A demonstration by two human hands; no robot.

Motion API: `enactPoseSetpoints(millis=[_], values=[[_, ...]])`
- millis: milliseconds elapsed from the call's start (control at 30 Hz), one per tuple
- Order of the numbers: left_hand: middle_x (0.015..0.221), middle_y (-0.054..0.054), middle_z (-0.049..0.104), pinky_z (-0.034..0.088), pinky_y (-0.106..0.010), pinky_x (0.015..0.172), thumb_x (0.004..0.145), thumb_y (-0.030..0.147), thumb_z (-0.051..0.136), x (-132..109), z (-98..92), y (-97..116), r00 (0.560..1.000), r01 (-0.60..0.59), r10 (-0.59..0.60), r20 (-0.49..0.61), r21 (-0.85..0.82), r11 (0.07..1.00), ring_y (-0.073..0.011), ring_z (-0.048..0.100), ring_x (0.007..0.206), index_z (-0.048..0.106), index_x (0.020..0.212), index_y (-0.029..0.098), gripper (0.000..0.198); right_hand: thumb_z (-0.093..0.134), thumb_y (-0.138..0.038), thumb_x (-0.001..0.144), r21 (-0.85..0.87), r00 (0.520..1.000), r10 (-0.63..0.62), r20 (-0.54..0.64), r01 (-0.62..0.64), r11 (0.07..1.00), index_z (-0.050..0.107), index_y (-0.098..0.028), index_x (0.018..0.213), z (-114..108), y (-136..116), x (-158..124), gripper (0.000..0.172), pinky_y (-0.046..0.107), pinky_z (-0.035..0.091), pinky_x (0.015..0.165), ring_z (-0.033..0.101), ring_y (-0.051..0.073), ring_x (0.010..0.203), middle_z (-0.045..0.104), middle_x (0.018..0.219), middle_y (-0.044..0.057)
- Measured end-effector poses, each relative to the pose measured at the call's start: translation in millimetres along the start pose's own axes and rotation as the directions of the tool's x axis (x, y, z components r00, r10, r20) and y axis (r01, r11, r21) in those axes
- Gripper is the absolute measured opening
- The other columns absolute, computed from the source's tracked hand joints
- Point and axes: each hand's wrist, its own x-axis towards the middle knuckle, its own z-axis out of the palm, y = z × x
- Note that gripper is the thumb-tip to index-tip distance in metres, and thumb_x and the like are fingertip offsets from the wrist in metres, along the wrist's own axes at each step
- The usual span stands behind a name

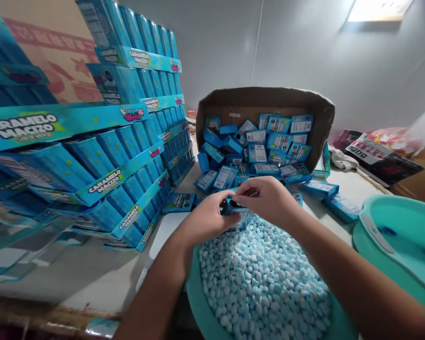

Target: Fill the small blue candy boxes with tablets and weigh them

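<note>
Over a turquoise tub (195,295) full of small pale blue and white candies (262,278), my left hand (205,215) grips a small blue candy box (243,220) around its sides. A dark opening shows at the top of the box. My right hand (270,198) reaches in from the right, its fingers closed together at that top edge. Exactly what the right fingertips pinch is partly hidden, but they touch the box. Behind both hands, a cardboard carton (265,97) lies with its open side facing me, and many similar blue boxes (257,153) spill from it.
Display trays of blue boxes (109,182) are stacked high on the left. On the right stands another turquoise tub (366,231), with loose boxes (341,208) beside it. A black printed package (382,158) lies farther back. A white lid-like piece (168,231) rests left of the candy tub.
</note>
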Motion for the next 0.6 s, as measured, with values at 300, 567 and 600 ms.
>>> enactPoseSetpoints(millis=[300,567,600], values=[[0.111,-0.003,0.071,0.051,-0.031,0.079,0.08,0.03,0.069,3,-0.8,0,1.0,-0.015,0.015,0.013,-0.013,1.0,-0.0227,0.066,0.096,0.062,0.125,0.022,0.046,0.069,-0.013,0.079,0.149,0.997,-0.054,-0.053,0.062,0.987,0.07,-0.016,0.08,13,-1,2,0.004,0.023,0.051,0.063,0.065,0.012,0.07,0.071,0.078,0.001],[0.124,-0.007,0.067,0.053,-0.038,0.089,0.08,0.036,0.072,5,3.2,-7,0.999,0.0,-0.003,-0.054,-0.065,0.998,-0.0272,0.065,0.11,0.059,0.127,0.024,0.05,0.065,-0.022,0.084,-0.117,0.976,-0.19,-0.103,0.178,0.977,0.068,-0.02,0.108,5,14,6,0.025,0.031,0.052,0.087,0.063,0.019,0.103,0.064,0.113,0.007],[0.124,-0.008,0.067,0.054,-0.038,0.088,0.079,0.035,0.072,5,3.5,-7,0.997,0.008,-0.014,-0.081,-0.072,0.997,-0.0273,0.065,0.109,0.058,0.128,0.025,0.053,0.062,-0.025,0.087,-0.164,0.976,-0.176,-0.125,0.154,0.974,0.068,-0.019,0.109,1,16,8,0.024,0.031,0.051,0.087,0.063,0.02,0.103,0.065,0.114,0.008]])
